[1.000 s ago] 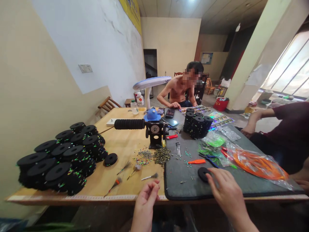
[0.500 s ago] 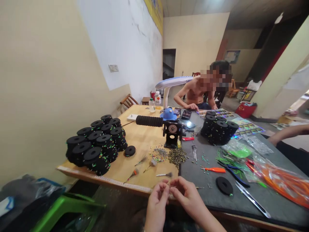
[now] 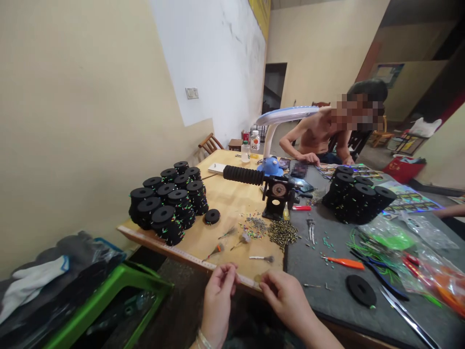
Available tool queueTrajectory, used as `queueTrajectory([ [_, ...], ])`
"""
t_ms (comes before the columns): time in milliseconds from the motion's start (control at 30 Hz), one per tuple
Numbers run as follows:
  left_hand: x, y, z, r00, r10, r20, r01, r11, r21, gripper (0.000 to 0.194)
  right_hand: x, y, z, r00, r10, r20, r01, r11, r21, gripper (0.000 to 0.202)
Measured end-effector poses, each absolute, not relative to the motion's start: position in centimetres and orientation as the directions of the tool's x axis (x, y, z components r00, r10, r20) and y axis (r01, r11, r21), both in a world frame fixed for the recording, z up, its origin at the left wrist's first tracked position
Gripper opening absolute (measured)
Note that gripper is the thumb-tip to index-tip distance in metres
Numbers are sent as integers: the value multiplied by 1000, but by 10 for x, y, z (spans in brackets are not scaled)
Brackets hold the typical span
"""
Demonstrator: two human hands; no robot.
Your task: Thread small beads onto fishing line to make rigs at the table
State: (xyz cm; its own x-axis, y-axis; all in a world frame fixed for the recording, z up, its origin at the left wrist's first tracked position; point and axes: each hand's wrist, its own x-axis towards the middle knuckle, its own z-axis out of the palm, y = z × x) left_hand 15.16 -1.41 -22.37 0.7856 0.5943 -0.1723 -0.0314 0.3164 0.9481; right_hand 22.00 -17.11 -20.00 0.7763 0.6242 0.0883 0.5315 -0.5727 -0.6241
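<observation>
Over the table's front edge, my left hand [image 3: 219, 290] is closed, thumb and index fingertips pressed together. My right hand [image 3: 285, 292] is also closed in a pinch, a short gap to the right of it. Anything between the fingertips is too fine to make out. Just beyond the hands lie small tufted pieces: an orange-banded one [image 3: 217, 249], a grey one [image 3: 244, 239] and a white-stemmed one [image 3: 267, 259]. Behind them are a heap of dark brassy beads [image 3: 282, 233] and a scatter of tiny coloured beads [image 3: 250, 231].
Stacked black foam spools [image 3: 165, 220] stand left, more [image 3: 354, 196] at right. A black clamp device [image 3: 278, 194] and blue-white lamp [image 3: 271, 166] stand mid-table. Right lie an orange-handled tool [image 3: 345, 262], a foam ring [image 3: 361, 291] and tweezers [image 3: 407, 315]. Another person [image 3: 319, 135] sits opposite.
My hands have drawn apart from fingertips nearly meeting, the left one going left and the right one slightly right. The view has turned left, so the table things appear further right.
</observation>
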Motion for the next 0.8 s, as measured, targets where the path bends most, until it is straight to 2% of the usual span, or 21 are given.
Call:
queueTrajectory([
  [100,138,0,-225,759,650,-43,-66,142,988,27,220,-168,-198,743,665,67,576,-586,-570,14],
  [200,122,2,-225,784,599,163,-118,-115,986,17,221,-164,-198,720,691,59,605,-585,-540,14],
  [300,110,-2,-226,819,434,375,-203,-393,897,11,224,-161,-199,697,715,55,633,-576,-517,13],
  [400,105,-6,-229,827,226,514,-299,-598,743,12,226,-159,-199,673,738,59,666,-568,-484,14],
  [633,106,-10,-236,790,-39,612,-396,-794,461,16,230,-160,-193,627,779,15,686,-543,-484,15],
  [800,111,-12,-234,757,-72,649,-399,-838,373,16,234,-155,-187,616,787,-28,677,-548,-492,14],
])
